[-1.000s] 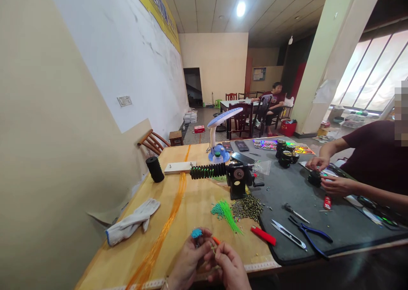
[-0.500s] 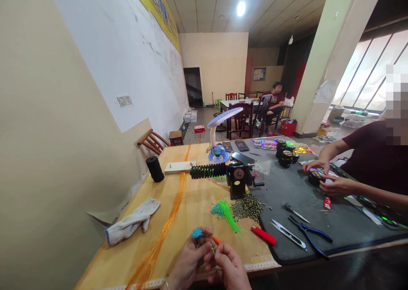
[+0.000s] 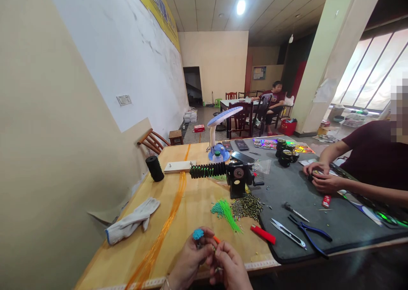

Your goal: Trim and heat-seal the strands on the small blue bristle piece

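At the near edge of the table my left hand (image 3: 191, 256) is curled closed around a small bunch with a knobbly bright blue top (image 3: 198, 234). A thin orange stick (image 3: 216, 239) pokes out between my two hands; which hand bears it I cannot tell. My right hand (image 3: 230, 265) pinches with thumb and fingers, almost touching the left fingertips. Something tiny and yellowish-green shows at the pinch, too small to name. Just beyond lie bright green strands (image 3: 230, 217), turquoise beads (image 3: 217, 209) and a heap of dark and brassy small parts (image 3: 250, 207).
A black hand-cranked winder (image 3: 238, 179) holds a ridged roller (image 3: 207, 170). Orange threads (image 3: 174, 209) cross the table at left, beside a white glove (image 3: 134, 222). Red lighter (image 3: 263, 234), snips (image 3: 288, 234) and pliers (image 3: 310, 235) lie right. A co-worker's hands (image 3: 321, 177) handle a dark item.
My hands stay nearly in place, with the right fingertips shifting slightly at the pinch. The co-worker's hands have drawn closer together around the dark item.
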Tool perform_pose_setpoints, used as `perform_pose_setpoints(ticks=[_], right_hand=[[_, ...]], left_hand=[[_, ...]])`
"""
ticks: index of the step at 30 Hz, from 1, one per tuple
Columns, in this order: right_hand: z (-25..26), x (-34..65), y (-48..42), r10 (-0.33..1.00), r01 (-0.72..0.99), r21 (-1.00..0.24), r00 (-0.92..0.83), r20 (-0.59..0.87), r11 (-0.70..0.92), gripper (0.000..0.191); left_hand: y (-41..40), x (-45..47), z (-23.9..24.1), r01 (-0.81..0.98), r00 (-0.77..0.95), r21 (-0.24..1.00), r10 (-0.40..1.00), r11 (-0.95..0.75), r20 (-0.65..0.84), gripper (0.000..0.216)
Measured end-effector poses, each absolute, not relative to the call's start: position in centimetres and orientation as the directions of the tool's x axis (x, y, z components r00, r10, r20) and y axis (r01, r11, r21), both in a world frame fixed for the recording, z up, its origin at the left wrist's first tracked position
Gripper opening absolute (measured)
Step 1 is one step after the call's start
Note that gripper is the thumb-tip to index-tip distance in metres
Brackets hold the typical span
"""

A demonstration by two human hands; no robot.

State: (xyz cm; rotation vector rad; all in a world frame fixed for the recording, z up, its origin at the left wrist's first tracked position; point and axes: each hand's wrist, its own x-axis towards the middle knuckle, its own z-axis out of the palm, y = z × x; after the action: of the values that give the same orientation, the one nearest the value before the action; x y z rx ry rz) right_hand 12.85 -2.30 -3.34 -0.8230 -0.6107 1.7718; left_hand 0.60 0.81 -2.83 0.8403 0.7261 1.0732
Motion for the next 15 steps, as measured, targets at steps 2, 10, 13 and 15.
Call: perform_pose_setpoints(ticks=[2, 10, 13, 15], right_hand=[[-3.4, 12.9, -2.2, 0.948, -0.564, -0.762, -0.204, -0.246, -0.319, 0.054], [-4.0, 13.1, -2.1, 0.950, -0.480, -0.821, -0.199, -0.242, -0.310, 0.060], [-3.8, 13.2, -2.1, 0.947, -0.487, -0.813, -0.203, -0.248, -0.318, 0.060], [-3.6, 13.3, -2.0, 0.946, -0.464, -0.826, -0.202, -0.254, -0.321, 0.060]], left_hand=[[0.9, 0.5, -2.6, -0.401, 0.276, 0.893, 0.957, 0.202, -0.092, 0.035], [1.1, 0.3, -1.2, -0.256, 0.273, 0.964, 0.962, 0.074, -0.001, 0.021], [1.3, 0.3, -0.9, -0.257, 0.307, 0.964, 0.952, 0.066, 0.017, 0.018], [1.4, 0.2, -0.8, -0.262, 0.339, 0.963, 0.940, 0.064, 0.030, 0.016]])
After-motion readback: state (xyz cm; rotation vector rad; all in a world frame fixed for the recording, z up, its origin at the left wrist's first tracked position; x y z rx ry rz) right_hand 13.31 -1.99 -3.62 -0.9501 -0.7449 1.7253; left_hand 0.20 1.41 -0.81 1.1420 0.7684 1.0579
